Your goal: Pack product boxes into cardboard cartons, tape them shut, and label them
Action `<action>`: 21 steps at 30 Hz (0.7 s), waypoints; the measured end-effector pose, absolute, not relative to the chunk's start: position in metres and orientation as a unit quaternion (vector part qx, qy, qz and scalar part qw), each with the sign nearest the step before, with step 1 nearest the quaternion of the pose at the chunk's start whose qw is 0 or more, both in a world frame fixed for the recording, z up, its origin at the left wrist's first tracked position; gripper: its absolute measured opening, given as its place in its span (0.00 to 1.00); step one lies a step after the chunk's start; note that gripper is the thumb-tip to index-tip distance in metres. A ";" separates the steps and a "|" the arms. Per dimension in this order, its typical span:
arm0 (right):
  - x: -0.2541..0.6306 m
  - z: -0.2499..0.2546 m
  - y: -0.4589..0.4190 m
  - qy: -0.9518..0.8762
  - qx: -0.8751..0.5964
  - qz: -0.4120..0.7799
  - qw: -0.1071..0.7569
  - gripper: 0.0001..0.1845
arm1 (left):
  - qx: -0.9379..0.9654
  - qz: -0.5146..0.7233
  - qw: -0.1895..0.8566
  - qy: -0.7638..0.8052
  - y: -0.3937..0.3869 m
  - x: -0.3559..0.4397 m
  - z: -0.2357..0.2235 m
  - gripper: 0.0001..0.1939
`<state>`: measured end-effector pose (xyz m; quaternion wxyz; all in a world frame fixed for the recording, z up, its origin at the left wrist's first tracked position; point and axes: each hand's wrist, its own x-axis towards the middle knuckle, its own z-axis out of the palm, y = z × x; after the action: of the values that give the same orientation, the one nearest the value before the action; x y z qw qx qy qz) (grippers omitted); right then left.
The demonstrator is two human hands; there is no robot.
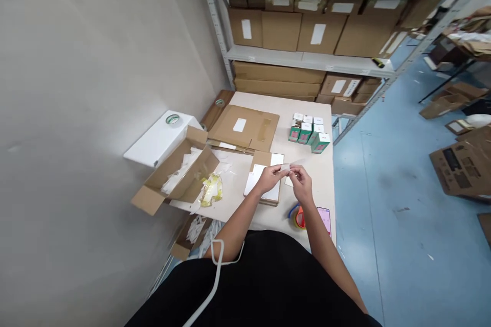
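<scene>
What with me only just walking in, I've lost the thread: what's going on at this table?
A person is pinching a thin pale piece between the fingertips of the left hand and right hand, above the table. What it is exactly is too small to tell. Flat cardboard with white sheets lies below the left hand. Green-and-white boxes stand grouped beyond the right hand, and a lit phone lies beside the right forearm.

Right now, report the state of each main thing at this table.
Left hand: grip closed on strip
Right hand: grip closed on strip
Carton: flaps open, white scraps inside
Green boxes: upright, clustered
Phone: screen lit
Tape roll: lying flat on white box
Yellow wad: crumpled
</scene>
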<state>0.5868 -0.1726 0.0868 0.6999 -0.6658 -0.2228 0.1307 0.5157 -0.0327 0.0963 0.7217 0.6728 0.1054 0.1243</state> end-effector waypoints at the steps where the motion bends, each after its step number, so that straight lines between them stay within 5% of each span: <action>1: 0.586 0.086 -0.174 -0.225 -0.667 0.136 0.697 0.11 | 0.672 0.126 0.722 0.110 -0.032 0.514 0.095 0.29; 11: 0.567 0.067 -0.153 -0.079 -0.625 0.176 0.756 0.10 | 0.608 0.280 0.679 0.300 -0.004 0.482 0.083 0.26; 21: 0.498 0.085 -0.062 -0.134 -0.620 0.291 0.716 0.26 | 0.658 0.343 0.601 0.296 0.019 0.403 0.099 0.19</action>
<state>0.4984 -0.0618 0.0845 0.7160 -0.6201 -0.1340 0.2914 0.4034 0.0189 0.0989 0.6015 0.6583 0.2959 0.3425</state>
